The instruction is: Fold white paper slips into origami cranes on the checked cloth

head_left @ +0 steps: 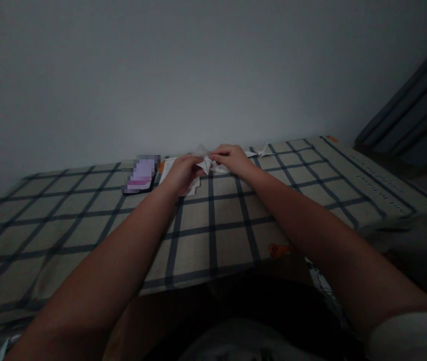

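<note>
Both my hands meet at the far side of the table over a piece of folded white paper (pixel 206 164), which has pointed, origami-like flaps. My left hand (pixel 182 173) grips its left side between thumb and fingers. From the right, my right hand (pixel 230 158) pinches the paper near its middle. Under and beside my left hand lie white paper sheets (pixel 190 190), partly covered by it. Just beyond my right hand rests a folded paper crane (pixel 262 152) with thin points. The finer folds are too dim to make out.
A phone (pixel 140 174) with a lit, blurred screen lies left of the sheets. The table wears a checked cloth (pixel 194 250) with dark stripes. Behind it rises a plain wall (pixel 213 75); a dark curtain (pixel 416 105) hangs at the right.
</note>
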The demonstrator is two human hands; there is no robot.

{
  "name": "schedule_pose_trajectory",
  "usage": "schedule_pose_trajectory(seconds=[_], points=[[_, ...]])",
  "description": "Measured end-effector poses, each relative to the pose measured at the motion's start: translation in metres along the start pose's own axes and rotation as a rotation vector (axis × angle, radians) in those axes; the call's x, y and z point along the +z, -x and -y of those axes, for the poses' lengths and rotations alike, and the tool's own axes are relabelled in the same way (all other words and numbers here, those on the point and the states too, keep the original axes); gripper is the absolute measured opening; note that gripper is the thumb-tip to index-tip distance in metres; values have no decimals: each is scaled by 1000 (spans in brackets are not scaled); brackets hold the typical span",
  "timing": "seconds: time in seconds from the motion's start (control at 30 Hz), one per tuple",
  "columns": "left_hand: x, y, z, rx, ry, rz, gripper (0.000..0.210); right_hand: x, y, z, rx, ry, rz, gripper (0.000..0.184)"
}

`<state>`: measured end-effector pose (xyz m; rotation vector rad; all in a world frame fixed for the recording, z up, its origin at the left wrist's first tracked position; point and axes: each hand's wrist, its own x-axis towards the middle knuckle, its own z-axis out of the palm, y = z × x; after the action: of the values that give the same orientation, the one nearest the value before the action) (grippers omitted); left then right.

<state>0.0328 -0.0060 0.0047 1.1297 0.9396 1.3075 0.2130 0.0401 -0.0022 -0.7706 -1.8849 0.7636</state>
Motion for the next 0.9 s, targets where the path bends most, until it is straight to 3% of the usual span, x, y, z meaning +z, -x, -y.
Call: schedule_pose_trajectory(seconds=[0.17, 0.37, 0.67, 0.9], points=[[2, 4, -5, -17, 44, 29, 13, 0, -1, 1, -58, 45, -23, 11], [-2, 4, -9, -65, 185, 111, 31, 4, -2, 0, 108, -127, -79, 15], [3, 7, -9, -57, 158, 150, 27, 4, -2, 5, 138, -220, -111, 15], [3, 8, -9, 46, 58, 151, 25, 2, -2, 2, 120, -199, -140, 16]])
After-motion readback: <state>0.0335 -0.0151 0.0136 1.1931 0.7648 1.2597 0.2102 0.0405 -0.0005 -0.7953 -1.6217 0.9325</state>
